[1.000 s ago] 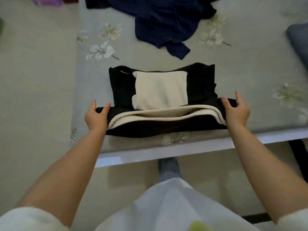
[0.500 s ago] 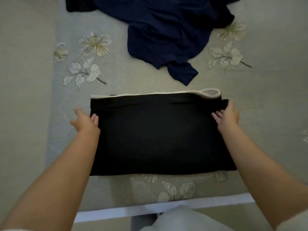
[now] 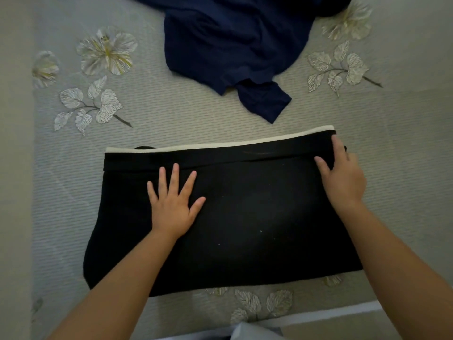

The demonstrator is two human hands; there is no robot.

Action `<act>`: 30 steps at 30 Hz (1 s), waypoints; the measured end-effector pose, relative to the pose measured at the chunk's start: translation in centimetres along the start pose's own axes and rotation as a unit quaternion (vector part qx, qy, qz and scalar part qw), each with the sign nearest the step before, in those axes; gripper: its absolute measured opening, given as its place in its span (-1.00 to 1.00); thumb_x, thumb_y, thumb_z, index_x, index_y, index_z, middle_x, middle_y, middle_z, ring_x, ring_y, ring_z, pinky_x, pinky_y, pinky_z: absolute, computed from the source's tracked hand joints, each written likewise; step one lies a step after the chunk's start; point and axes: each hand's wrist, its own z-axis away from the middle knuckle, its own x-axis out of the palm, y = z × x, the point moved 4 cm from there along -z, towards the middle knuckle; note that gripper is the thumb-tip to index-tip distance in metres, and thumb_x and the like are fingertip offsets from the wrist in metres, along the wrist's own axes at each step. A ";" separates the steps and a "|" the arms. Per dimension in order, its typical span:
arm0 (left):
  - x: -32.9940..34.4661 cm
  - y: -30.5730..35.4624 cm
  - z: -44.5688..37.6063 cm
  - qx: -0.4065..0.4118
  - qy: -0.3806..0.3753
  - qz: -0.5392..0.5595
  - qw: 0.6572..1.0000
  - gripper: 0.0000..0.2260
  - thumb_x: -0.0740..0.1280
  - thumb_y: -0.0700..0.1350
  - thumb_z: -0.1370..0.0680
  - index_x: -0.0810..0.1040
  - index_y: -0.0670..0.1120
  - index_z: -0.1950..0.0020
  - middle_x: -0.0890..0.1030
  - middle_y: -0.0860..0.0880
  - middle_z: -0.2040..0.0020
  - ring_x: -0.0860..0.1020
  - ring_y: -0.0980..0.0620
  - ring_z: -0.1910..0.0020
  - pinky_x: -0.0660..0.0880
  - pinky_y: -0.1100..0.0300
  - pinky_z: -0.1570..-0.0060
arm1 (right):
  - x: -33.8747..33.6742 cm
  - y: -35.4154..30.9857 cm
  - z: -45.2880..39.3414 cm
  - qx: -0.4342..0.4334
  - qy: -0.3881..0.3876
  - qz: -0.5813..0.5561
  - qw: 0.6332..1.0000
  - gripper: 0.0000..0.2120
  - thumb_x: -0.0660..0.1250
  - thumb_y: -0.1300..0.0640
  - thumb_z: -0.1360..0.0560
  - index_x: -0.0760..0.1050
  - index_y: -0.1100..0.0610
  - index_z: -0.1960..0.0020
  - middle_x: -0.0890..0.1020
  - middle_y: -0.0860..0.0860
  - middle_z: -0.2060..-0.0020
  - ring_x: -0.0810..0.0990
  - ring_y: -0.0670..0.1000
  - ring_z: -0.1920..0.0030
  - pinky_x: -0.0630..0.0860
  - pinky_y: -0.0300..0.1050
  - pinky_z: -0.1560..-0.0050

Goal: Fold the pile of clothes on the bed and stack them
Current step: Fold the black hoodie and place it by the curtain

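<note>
A black garment (image 3: 257,217) with a cream edge along its far side lies folded into a flat rectangle near the front of the bed. My left hand (image 3: 172,202) rests flat on its left half, fingers spread, holding nothing. My right hand (image 3: 343,173) lies on the garment's far right corner, fingers apart and pressing the cloth down. Behind it, an unfolded navy blue garment (image 3: 232,42) lies crumpled on the bed.
The bed (image 3: 171,114) has a grey ribbed cover with pale flower and leaf prints. Its white front edge (image 3: 343,312) runs along the bottom right. Beige floor (image 3: 14,168) lies to the left of the bed.
The near half of the black garment was folded over, hiding the cream panel. My hands let go of its side edges and moved onto its top; the view came closer.
</note>
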 end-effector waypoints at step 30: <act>0.6 -10.8 6.5 -0.225 0.050 0.296 0.927 -0.42 0.25 -0.04 -0.56 0.06 -0.04 -0.51 0.25 -0.32 -0.39 0.25 -0.26 -0.36 0.15 0.00 -0.36 | 3.4 4.8 7.5 0.099 -0.145 -0.036 0.984 -0.31 0.27 -0.15 -0.46 0.02 -0.09 -0.49 0.07 0.27 -0.45 0.08 0.26 -0.44 0.09 0.12 -0.42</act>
